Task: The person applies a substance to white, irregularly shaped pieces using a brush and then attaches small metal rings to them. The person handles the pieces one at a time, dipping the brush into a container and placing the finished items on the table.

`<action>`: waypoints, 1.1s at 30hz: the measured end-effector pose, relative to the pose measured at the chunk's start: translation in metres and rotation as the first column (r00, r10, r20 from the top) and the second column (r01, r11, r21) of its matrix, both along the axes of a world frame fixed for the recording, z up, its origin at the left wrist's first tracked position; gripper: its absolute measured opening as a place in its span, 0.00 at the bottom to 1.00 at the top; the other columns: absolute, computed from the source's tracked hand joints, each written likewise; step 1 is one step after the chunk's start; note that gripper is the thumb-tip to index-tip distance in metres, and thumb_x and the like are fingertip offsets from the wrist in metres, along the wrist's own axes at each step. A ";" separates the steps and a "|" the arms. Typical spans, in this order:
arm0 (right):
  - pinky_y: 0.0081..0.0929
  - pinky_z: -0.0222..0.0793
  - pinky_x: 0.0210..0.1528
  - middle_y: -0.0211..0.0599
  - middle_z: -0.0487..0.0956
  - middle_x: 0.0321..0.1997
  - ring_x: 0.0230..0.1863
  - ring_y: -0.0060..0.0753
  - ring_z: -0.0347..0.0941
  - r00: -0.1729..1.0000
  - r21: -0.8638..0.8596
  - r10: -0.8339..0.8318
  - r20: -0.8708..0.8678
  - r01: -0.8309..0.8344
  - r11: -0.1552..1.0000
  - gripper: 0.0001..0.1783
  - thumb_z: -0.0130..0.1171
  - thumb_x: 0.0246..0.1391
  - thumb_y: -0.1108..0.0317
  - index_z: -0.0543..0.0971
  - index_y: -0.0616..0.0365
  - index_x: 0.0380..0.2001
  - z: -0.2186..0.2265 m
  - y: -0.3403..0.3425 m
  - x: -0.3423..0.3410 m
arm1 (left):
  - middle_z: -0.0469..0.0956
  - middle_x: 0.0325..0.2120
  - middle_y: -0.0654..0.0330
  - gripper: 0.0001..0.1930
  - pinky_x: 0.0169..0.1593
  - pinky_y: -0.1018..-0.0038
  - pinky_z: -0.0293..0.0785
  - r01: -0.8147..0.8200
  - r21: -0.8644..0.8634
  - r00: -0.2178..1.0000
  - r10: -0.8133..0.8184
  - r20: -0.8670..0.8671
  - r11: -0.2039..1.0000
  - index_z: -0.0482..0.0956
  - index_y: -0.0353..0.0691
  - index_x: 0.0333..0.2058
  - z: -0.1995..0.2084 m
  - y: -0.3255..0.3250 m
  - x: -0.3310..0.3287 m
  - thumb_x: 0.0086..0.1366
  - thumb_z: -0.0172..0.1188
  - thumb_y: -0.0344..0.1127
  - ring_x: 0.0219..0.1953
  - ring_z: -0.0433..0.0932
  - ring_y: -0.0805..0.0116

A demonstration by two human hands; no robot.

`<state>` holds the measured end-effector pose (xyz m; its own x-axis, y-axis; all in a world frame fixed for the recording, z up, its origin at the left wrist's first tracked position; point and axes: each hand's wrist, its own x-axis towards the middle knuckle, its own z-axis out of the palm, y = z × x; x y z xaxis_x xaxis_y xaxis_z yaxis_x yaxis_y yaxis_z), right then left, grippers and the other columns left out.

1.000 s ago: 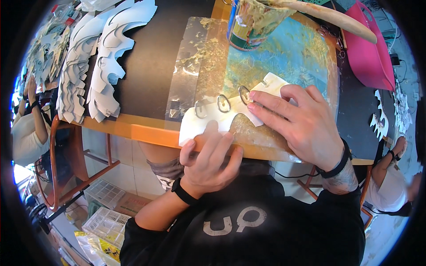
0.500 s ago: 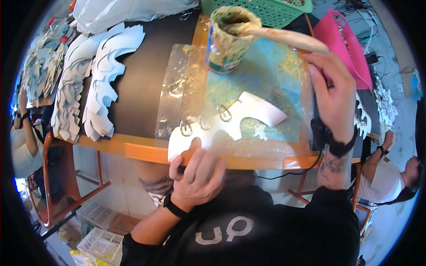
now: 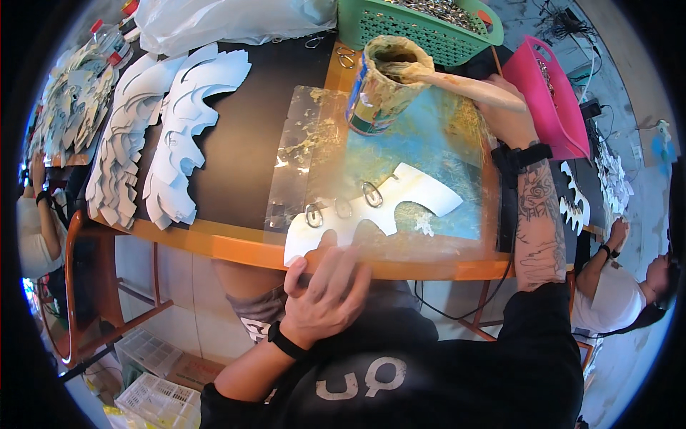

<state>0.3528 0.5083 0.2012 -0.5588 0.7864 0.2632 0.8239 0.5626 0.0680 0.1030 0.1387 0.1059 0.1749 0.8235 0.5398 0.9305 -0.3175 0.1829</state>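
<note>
A flat white piece with a scalloped edge (image 3: 414, 191) lies on the stained plastic sheet at the table's front. Two metal buckles (image 3: 371, 194) sit along its upper side, with a fainter metal loop between them. My left hand (image 3: 325, 297) is closed on the piece's near left end, thumb at the corner and fingers curled over the edge. Beyond it stands a glue-smeared tin (image 3: 380, 96), a wooden-handled brush (image 3: 471, 91) leaning out to the right. My right hand (image 3: 506, 121) reaches forward under the brush handle; its fingers are mostly hidden there.
Two overlapping stacks of white scalloped pieces (image 3: 179, 136) lie left. A green basket (image 3: 407, 36) of metal parts stands at the back, a pink basket (image 3: 554, 107) right. A cable (image 3: 457, 317) hangs below the table edge. Other people sit at both sides.
My right hand has moved forward and slightly left, past the brush handle's end. My left hand keeps its place on the white piece. The whole view has shifted slightly.
</note>
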 end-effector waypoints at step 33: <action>0.36 0.75 0.46 0.25 0.85 0.53 0.50 0.39 0.78 0.724 -0.168 0.681 -0.105 -0.688 0.706 0.17 0.72 0.53 0.60 0.87 0.50 0.47 0.026 -0.127 -0.046 | 0.76 0.60 0.58 0.24 0.71 0.47 0.49 -0.028 0.059 1.000 0.029 -0.013 0.998 0.78 0.54 0.52 -0.010 0.006 0.002 0.55 0.69 0.40 0.64 0.71 0.59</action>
<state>0.3071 0.3808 0.2267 -0.9567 0.2254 0.1840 0.2069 0.9717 -0.1142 0.1053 0.1444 0.0960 0.1597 0.7952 0.5849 0.9415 -0.3009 0.1521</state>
